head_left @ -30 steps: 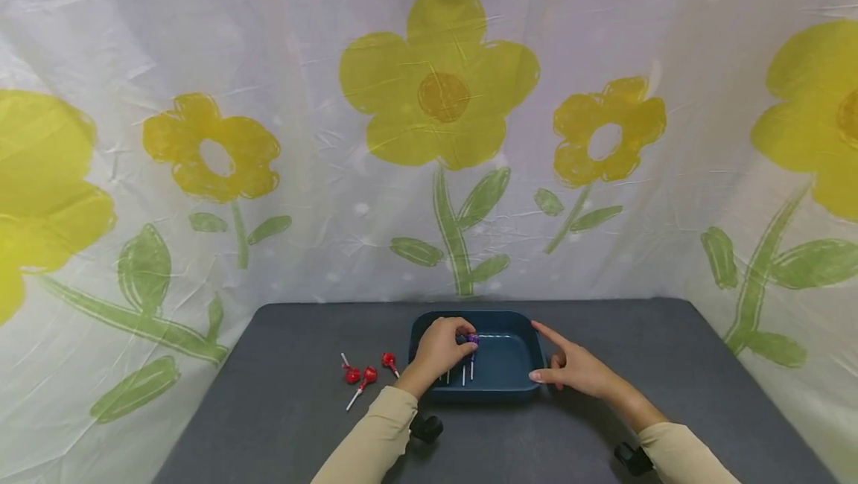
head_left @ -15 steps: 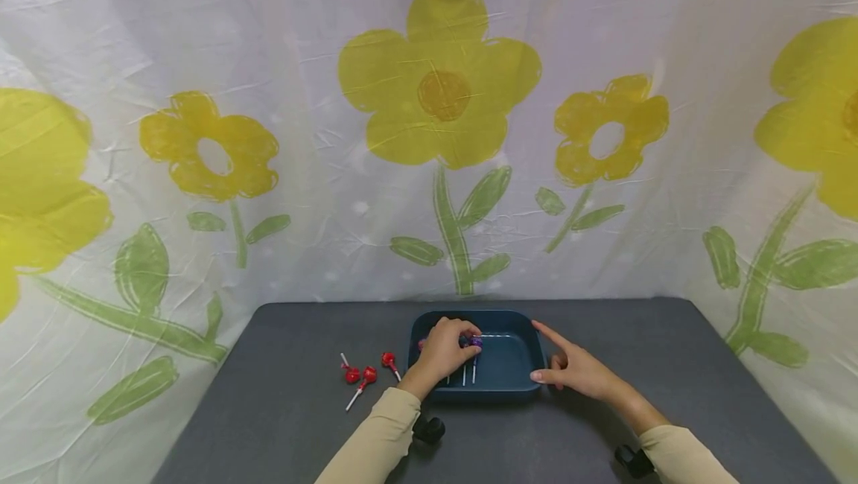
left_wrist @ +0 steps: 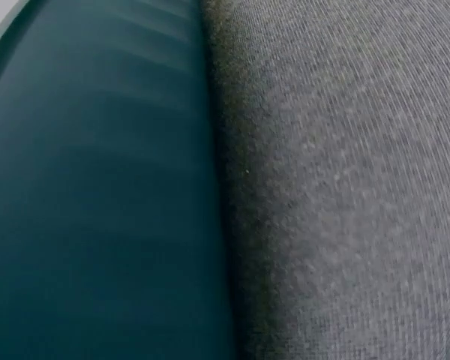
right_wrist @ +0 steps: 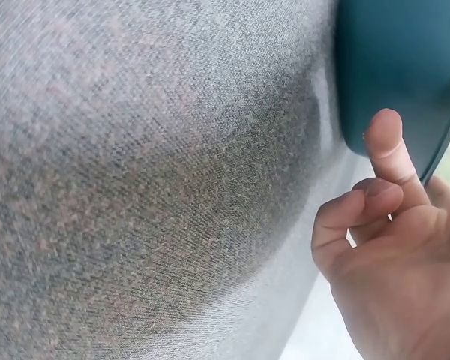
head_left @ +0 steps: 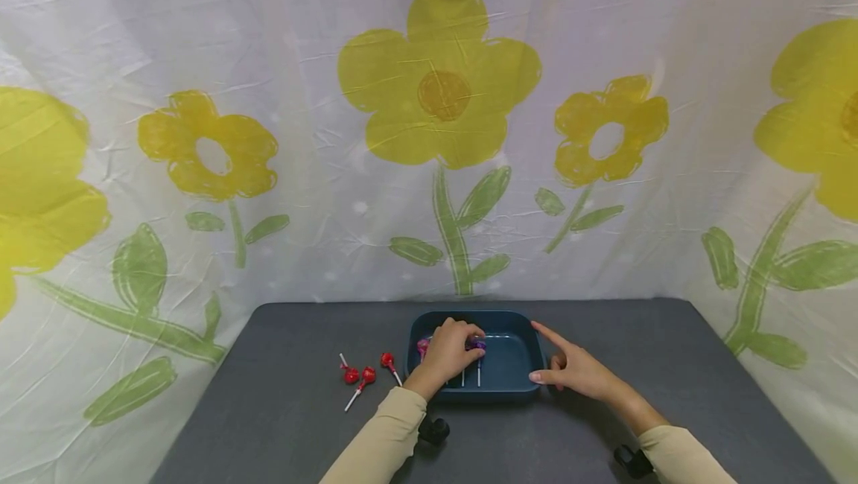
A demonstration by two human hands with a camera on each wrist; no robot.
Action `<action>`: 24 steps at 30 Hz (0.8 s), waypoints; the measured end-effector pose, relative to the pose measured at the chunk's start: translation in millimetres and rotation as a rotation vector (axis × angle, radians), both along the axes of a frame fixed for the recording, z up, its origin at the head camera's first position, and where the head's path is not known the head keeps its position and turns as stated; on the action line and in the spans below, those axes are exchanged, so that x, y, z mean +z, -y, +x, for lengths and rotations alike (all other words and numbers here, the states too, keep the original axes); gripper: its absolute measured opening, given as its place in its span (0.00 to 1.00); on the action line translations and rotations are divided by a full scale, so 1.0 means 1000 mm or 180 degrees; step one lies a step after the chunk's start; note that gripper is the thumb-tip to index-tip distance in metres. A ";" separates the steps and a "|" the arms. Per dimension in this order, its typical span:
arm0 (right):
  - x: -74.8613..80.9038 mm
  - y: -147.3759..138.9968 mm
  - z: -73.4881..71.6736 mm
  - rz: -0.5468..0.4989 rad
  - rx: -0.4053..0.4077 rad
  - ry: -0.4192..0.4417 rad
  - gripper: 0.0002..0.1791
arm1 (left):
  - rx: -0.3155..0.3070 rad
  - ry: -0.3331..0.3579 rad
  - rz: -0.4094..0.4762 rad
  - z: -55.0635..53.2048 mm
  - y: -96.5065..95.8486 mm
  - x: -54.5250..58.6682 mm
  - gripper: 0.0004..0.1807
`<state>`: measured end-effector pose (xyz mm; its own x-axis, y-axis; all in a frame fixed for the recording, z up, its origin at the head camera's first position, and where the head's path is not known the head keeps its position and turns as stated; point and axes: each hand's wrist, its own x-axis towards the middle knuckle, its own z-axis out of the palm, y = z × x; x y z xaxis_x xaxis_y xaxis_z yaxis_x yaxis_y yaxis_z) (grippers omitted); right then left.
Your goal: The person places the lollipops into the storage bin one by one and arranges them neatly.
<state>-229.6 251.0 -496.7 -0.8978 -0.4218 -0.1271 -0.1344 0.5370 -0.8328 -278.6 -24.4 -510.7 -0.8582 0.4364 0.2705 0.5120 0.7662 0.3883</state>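
Note:
A dark teal rectangular tray (head_left: 512, 363) sits on the table between my hands. My left hand (head_left: 445, 354) reaches into its left half, thumb and fingers pinching a purple-wrapped lollipop (head_left: 479, 345) by the head; its white stick points toward me. Another stick shows just left of it, its head covered by the hand. Pink lollipop heads (head_left: 422, 347) peek out at the tray's left end. At the right end, my right hand (head_left: 578, 369) touches the tray with a straight index finger and thumb, other fingers folded, as the right wrist view also shows.
Left of the tray, three red lollipops lie loose on the dark grey table (head_left: 295, 395): one nearest the tray (head_left: 387, 360), one in the middle (head_left: 368, 374) and one farther left (head_left: 351, 375). A flower-printed curtain (head_left: 315, 246) hangs behind.
My left hand has shifted slightly right inside the tray with the purple lollipop, uncovering pink heads at the left end. The right hand stays in place.

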 end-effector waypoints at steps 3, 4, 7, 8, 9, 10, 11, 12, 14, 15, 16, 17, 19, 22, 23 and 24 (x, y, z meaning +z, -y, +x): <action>0.001 0.000 0.000 0.0009 -0.0002 -0.0008 0.52 | 0.0009 -0.0017 0.0013 -0.001 0.000 -0.002 0.11; 0.002 0.001 0.001 0.0012 -0.0005 -0.0011 0.52 | 0.0025 0.0002 0.0016 -0.002 0.000 -0.003 0.10; 0.003 0.001 0.001 -0.0001 0.0003 -0.0007 0.52 | 0.0033 -0.0005 0.0035 -0.002 0.000 -0.003 0.10; 0.003 0.001 0.001 -0.0004 0.0006 -0.0009 0.52 | 0.0039 0.0009 0.0031 -0.002 0.000 -0.003 0.10; 0.003 0.001 0.001 -0.0005 0.0010 -0.0011 0.52 | 0.0042 0.0024 0.0035 -0.002 0.000 -0.002 0.10; 0.004 0.001 0.001 -0.0011 0.0011 -0.0006 0.52 | 0.0041 0.0030 0.0044 -0.001 0.000 -0.002 0.10; 0.003 0.001 0.001 -0.0009 0.0011 -0.0006 0.52 | 0.0040 0.0034 0.0047 -0.001 0.000 -0.002 0.10; 0.003 0.001 0.001 -0.0009 0.0011 -0.0007 0.52 | 0.0046 0.0059 0.0049 -0.001 0.000 -0.002 0.10; 0.003 0.001 0.001 -0.0008 0.0009 -0.0008 0.52 | 0.0052 0.0092 0.0045 0.000 0.000 -0.001 0.10; 0.003 0.001 0.002 -0.0006 0.0007 -0.0009 0.52 | 0.0056 0.0096 0.0039 0.000 0.000 -0.002 0.10; 0.003 0.001 0.002 -0.0007 0.0008 -0.0011 0.52 | 0.0059 0.0090 0.0024 0.000 0.000 -0.002 0.10; 0.002 0.001 0.002 -0.0003 0.0011 -0.0018 0.52 | 0.0064 0.0090 0.0005 0.000 0.000 -0.002 0.10; 0.002 0.001 0.002 -0.0016 0.0019 -0.0016 0.52 | 0.0076 0.0087 -0.0023 -0.001 0.000 -0.003 0.09; 0.002 0.001 0.002 -0.0042 0.0032 -0.0004 0.52 | 0.0090 0.0084 -0.0063 -0.001 0.000 -0.004 0.09; 0.001 0.001 0.002 -0.0048 0.0034 0.0004 0.52 | 0.0093 0.0097 -0.0061 -0.001 0.000 -0.005 0.09; 0.001 0.001 0.002 -0.0056 0.0037 0.0010 0.52 | 0.0096 0.0104 -0.0061 -0.001 -0.001 -0.005 0.09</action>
<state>-227.9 250.3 -496.1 -0.8924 -0.4343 -0.1224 -0.1378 0.5206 -0.8426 -279.4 -23.8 -515.9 -0.8793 0.4149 0.2338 0.4758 0.7886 0.3895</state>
